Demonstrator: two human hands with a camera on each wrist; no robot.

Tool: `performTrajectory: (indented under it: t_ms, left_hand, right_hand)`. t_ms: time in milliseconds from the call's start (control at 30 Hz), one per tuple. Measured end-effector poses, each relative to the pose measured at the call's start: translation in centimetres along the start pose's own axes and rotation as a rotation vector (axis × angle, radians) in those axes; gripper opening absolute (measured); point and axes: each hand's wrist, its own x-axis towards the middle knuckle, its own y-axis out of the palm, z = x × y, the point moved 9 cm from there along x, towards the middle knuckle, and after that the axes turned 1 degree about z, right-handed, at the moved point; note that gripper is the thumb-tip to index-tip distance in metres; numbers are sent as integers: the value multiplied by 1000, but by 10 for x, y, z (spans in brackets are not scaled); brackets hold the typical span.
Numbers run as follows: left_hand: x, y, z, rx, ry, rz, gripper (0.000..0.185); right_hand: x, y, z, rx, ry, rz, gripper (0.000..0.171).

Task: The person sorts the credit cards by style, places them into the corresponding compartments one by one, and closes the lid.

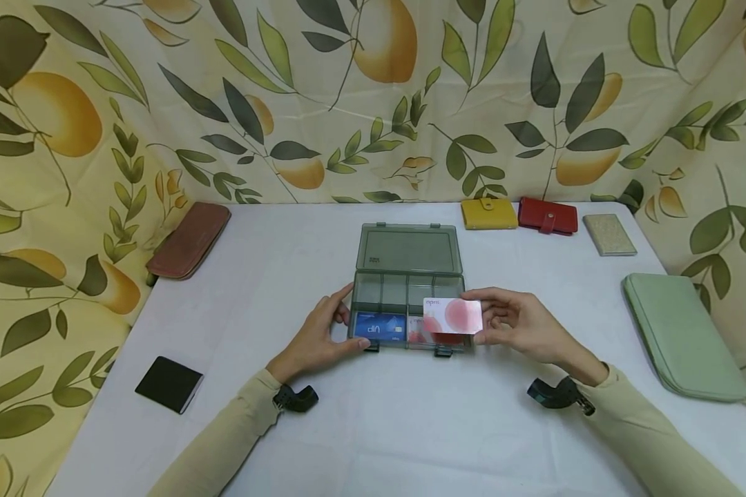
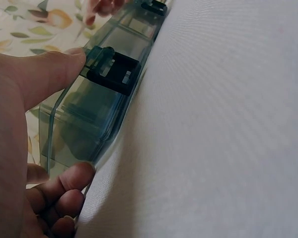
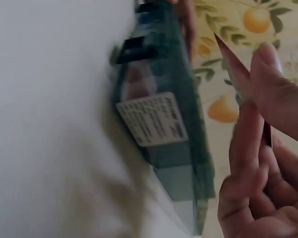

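Note:
A translucent green box (image 1: 409, 250) with compartments lies on the table with its lid folded back. My left hand (image 1: 316, 337) grips the box's front-left corner, thumb by a front latch (image 2: 116, 72) and fingers along the side. Between thumb and fingers my right hand (image 1: 522, 321) pinches a pink and white card (image 1: 452, 315), held above the front-right compartment. A blue card (image 1: 379, 326) lies in the front-left compartment. Another pink card (image 1: 418, 331) lies in the front-right one, partly hidden under the held card. Seen edge-on in the right wrist view, the held card (image 3: 233, 67) is tilted.
A yellow wallet (image 1: 489, 214), a red wallet (image 1: 548, 216) and a small beige booklet (image 1: 609, 235) lie along the back right. At the right edge is a green case (image 1: 684, 337). On the left are a brown pouch (image 1: 189, 241) and a black wallet (image 1: 169, 384).

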Motion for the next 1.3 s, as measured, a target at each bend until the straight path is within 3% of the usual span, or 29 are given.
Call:
performTrajectory:
  t_ms: [267,467,567,700,933,1100,1300]
  left_hand:
    - [1,1,1,-12,5,-3,107]
    - [1,0,0,-7,17,-8,106]
    - [1,0,-1,-6,18,-9,106]
    - [0,-1,-1,-13,14,-7,106]
    - [0,0,-2,-11,19,-3,106]
    - [-1,-1,-3,-12,36,4,101]
    - [-2,-3,-4,-42,73,-4,66]
  right_hand:
    - [10,22,0,-273,-72,-31,61]
    - [15,11,-4,-324,-52,-75,82]
    - [19,0,-17,-248,15,-62,93]
    - [24,-4,-39,-38,87,24,105]
    - [29,4,-56,274,96,130,107]
    - [30,6,-60,391,135,116,110]
    - [30,6,-61,432,154,73,116]
